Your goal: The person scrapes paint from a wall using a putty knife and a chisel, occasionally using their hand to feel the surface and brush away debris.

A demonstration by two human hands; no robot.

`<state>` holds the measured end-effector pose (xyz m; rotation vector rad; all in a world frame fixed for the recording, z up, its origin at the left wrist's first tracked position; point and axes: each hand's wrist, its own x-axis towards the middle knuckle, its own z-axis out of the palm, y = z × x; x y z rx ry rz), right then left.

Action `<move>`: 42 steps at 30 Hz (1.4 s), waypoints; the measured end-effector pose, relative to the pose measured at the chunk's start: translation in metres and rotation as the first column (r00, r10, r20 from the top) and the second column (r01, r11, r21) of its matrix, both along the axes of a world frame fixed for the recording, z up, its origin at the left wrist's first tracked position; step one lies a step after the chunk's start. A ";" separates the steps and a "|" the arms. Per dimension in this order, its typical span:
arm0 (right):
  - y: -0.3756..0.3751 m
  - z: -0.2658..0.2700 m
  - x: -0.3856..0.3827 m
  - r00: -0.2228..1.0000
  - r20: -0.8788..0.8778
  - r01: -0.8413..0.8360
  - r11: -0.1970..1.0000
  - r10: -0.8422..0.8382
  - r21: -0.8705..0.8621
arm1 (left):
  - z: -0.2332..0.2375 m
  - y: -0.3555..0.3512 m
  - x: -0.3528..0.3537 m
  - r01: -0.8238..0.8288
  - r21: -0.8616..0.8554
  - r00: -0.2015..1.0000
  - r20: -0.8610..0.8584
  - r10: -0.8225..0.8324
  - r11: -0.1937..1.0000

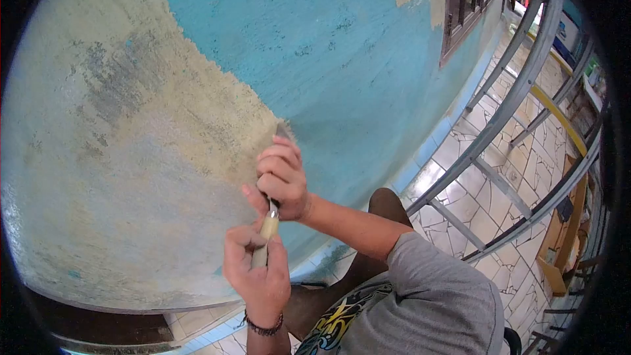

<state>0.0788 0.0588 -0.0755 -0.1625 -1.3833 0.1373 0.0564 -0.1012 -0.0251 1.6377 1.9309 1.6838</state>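
Observation:
A scraper with a pale handle (268, 231) is held at a slant in front of the wall. My left hand (255, 276), with a dark bracelet at the wrist, grips the handle's lower end between thumb and fingers. Higher up, my right hand (284, 174) is closed around the tool's metal part. The grey blade tip shows just beyond its fingers, at the ragged edge between the beige scraped patch (204, 102) and the blue paint (315, 33). My right hand's fingers hide most of the blade.
A metal ladder (496, 118) stands on the right over the cracked-pattern tile floor (460, 204). Behind it lies a cardboard box (565, 243). A barred window (463, 13) is at the upper right. My bent knee (388, 207) is close to the wall.

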 end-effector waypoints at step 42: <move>-0.003 -0.005 0.009 0.993 0.039 -0.106 0.994 0.108 -0.030 | -0.008 0.004 0.006 -0.012 0.035 1.000 0.025 0.011 0.999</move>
